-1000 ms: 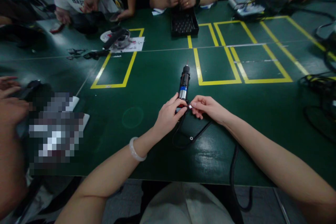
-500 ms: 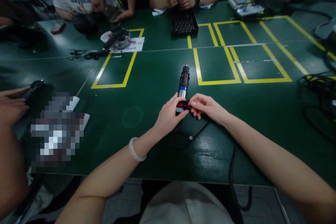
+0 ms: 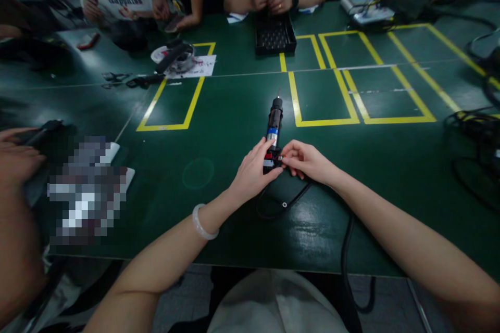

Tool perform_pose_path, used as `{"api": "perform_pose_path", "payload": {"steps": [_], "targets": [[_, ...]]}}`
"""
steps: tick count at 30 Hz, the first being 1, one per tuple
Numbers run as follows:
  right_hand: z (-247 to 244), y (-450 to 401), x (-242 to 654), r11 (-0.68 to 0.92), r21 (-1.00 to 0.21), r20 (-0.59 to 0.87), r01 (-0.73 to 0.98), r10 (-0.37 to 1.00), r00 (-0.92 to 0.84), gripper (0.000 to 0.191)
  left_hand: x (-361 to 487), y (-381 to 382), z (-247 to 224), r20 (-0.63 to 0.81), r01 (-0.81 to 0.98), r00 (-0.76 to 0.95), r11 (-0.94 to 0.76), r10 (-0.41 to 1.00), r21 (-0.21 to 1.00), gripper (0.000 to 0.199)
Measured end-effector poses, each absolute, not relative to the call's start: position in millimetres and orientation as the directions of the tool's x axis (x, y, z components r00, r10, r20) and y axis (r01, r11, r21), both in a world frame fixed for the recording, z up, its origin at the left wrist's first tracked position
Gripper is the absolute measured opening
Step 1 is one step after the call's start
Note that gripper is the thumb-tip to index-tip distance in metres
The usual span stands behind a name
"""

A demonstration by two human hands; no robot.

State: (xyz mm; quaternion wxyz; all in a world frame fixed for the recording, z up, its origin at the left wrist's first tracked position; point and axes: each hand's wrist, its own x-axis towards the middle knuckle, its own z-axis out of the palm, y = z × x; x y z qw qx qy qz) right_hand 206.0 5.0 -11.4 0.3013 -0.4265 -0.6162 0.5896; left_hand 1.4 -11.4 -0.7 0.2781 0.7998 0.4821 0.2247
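The cylindrical tool (image 3: 275, 120) lies on the green bench (image 3: 230, 109), tip pointing away, its rear between the 2 hands. The left hand (image 3: 252, 169) grasps that end with spread fingers, seemingly bracing it so the right hand's (image 3: 307, 161) fingers can pinch a tiny part (image 3: 280, 158) beside it; cable (image 3: 299, 196) loops nearer the wearer

Tool (image 3: 275, 119) — rear pt. hidden by L hand (image 3: 252, 169), held pc. (image 3: 280, 158) — too sm., cables (image 3: 471, 126) blurry

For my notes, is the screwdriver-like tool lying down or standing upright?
Lying: the screwdriver-like tool stretches along the green table, tip pointing away.
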Motion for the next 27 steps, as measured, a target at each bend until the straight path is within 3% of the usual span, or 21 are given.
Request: {"api": "perform_pose_path", "payload": {"steps": [5, 14, 21, 27], "targets": [[-13.9, 5.6, 207.2, 0.085, -0.957, -0.044, 0.277, 0.902, -0.429, 0.02, 1.4, -11.6, -0.3, 0.074, 0.663, 0.435, -0.375, 0.897, 0.648, 0.07], [-16.6, 3.6, 204.0, 0.095, -0.957, -0.026, 0.272, 0.912, -0.409, 0.012, 5.1, -12.1, 2.7, 0.065, 0.695, 0.425, -0.372, 0.903, 0.615, 0.07], [-15.6, 2.2, 204.3, 0.179, -0.946, 0.041, 0.272, 0.895, -0.445, 0.033, 10.5, -11.5, 6.5, 0.052, 0.749, 0.397, -0.356, 0.916, 0.56, 0.069], [-14.3, 1.4, 206.1, 0.203, -0.934, 0.054, 0.293, 0.893, -0.448, 0.037, 20.7, -1.9, 11.0, 0.025, 0.847, 0.364, -0.342, 0.931, 0.406, 0.064]]}}
